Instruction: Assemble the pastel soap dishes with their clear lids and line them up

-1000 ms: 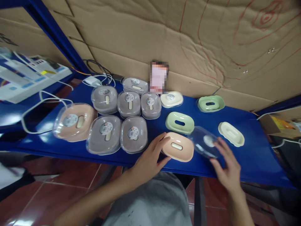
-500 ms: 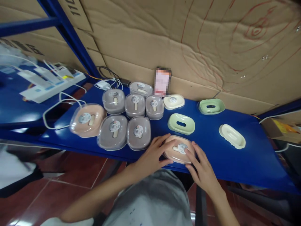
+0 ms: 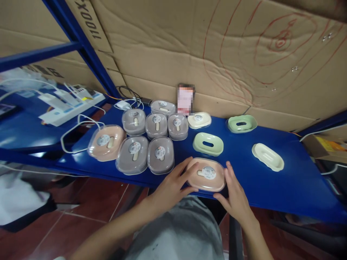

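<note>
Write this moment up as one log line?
left hand: on pink soap box | right hand: on its other side | clear lid: on | place: blue table
</note>
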{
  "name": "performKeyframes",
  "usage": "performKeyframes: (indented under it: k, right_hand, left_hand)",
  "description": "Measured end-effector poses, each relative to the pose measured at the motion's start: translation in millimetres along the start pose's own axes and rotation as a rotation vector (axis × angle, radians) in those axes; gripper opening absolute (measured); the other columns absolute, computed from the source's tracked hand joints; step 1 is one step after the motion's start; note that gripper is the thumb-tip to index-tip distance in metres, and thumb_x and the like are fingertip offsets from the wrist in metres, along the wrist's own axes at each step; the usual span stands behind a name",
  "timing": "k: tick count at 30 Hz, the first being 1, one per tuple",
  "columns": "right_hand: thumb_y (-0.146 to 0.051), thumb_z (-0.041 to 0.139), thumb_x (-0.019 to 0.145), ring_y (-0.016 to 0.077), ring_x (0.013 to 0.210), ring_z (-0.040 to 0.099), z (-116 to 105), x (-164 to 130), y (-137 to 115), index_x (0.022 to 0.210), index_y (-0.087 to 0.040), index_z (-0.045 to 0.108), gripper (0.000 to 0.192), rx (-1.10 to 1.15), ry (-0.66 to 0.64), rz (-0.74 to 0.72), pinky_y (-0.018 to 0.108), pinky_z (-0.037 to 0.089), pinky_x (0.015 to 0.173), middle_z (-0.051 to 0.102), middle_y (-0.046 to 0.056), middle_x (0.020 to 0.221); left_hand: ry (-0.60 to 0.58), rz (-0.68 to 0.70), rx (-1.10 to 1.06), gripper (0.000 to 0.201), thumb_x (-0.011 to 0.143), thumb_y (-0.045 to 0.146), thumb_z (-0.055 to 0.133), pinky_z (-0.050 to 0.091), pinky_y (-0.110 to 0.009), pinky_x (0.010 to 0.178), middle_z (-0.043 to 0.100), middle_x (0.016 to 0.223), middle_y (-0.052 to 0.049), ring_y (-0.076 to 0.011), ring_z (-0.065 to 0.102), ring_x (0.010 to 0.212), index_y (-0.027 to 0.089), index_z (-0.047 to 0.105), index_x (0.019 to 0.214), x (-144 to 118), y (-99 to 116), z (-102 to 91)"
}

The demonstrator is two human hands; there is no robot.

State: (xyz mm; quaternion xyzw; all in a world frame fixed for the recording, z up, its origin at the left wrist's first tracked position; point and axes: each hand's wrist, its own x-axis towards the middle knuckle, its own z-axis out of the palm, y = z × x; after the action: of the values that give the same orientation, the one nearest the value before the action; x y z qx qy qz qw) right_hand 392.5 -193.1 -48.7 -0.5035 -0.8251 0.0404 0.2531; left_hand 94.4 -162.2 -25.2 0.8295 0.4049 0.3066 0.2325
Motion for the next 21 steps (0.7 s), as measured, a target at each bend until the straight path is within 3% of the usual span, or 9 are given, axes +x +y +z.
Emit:
performKeyframes:
  k: [2,5,8,10,13,16,19,21]
  right_hand:
    - [-0.057,0.049,0.11,0.0389,0.161,0.038,1,-3,3,0.176,-0.029,0.008,0.083,0.048,0.035,0.013,0.06,0.055,0.115,0.02,0.016,0.181]
    - [-0.059,0.042,0.111,0.0365,0.155,0.049,2,-3,5,0.176,-0.03,0.013,0.076,0.106,0.055,0.062,0.059,0.053,0.117,0.031,0.015,0.178]
    - [-0.051,0.046,0.112,0.0343,0.152,0.053,2,0,4,0.174,-0.034,0.02,0.069,0.086,0.008,0.124,0.058,0.053,0.117,0.047,0.011,0.17]
    - [-0.045,0.049,0.112,0.034,0.152,0.052,2,2,2,0.173,-0.036,0.026,0.066,0.056,-0.024,0.147,0.058,0.053,0.116,0.052,0.01,0.166]
    - [-0.041,0.052,0.112,0.0335,0.151,0.053,3,4,0,0.171,-0.036,0.031,0.063,0.034,-0.035,0.145,0.056,0.053,0.115,0.055,0.009,0.164]
    - [-0.04,0.052,0.112,0.0325,0.148,0.057,3,4,0,0.17,-0.035,0.033,0.061,0.019,-0.035,0.131,0.056,0.053,0.115,0.057,0.009,0.162]
    - [-0.04,0.051,0.112,0.0321,0.146,0.059,1,6,-1,0.169,-0.035,0.035,0.06,0.005,-0.047,0.134,0.055,0.053,0.114,0.058,0.009,0.161]
    - [-0.042,0.051,0.111,0.032,0.147,0.058,-2,9,-2,0.168,-0.036,0.036,0.059,0.001,-0.068,0.142,0.055,0.053,0.115,0.056,0.008,0.163]
  left_hand:
    - [0.108,0.011,0.058,0.072,0.106,0.041,0.067,0.052,-0.047,0.123,0.044,0.172,-0.008,-0.0292,0.053,0.153,0.04,0.033,0.169,-4,2,-23.1]
    - [0.363,-0.046,0.241,0.062,0.104,0.052,0.069,0.055,-0.049,0.119,0.056,0.163,-0.006,-0.031,0.062,0.144,0.035,0.049,0.16,-5,-15,-77.0]
    - [0.553,-0.149,0.461,0.069,0.098,0.056,0.076,0.05,-0.057,0.122,0.063,0.156,-0.007,-0.0319,0.061,0.143,0.026,0.054,0.156,-4,-57,-132.0]
    - [0.612,-0.246,0.574,0.075,0.095,0.062,0.077,0.052,-0.057,0.12,0.063,0.156,-0.009,-0.0304,0.063,0.141,0.021,0.054,0.154,-5,-90,-156.3]
    - [0.524,-0.342,0.608,0.074,0.098,0.066,0.072,0.054,-0.053,0.118,0.064,0.155,-0.007,-0.0274,0.064,0.14,0.02,0.054,0.153,-10,-128,-170.7]
    - [0.448,-0.377,0.583,0.083,0.097,0.069,0.071,0.052,-0.052,0.119,0.06,0.16,-0.009,-0.0283,0.062,0.143,0.019,0.046,0.159,-15,-144,-171.1]
    - [0.428,-0.345,0.563,0.097,0.096,0.074,0.068,0.047,-0.058,0.122,0.048,0.169,-0.014,-0.0339,0.049,0.155,0.018,0.033,0.167,-17,-140,-169.7]
    - [0.46,-0.289,0.56,0.097,0.097,0.07,0.069,0.041,-0.062,0.126,0.039,0.174,-0.016,-0.0368,0.037,0.162,0.018,0.028,0.169,-17,-124,-166.0]
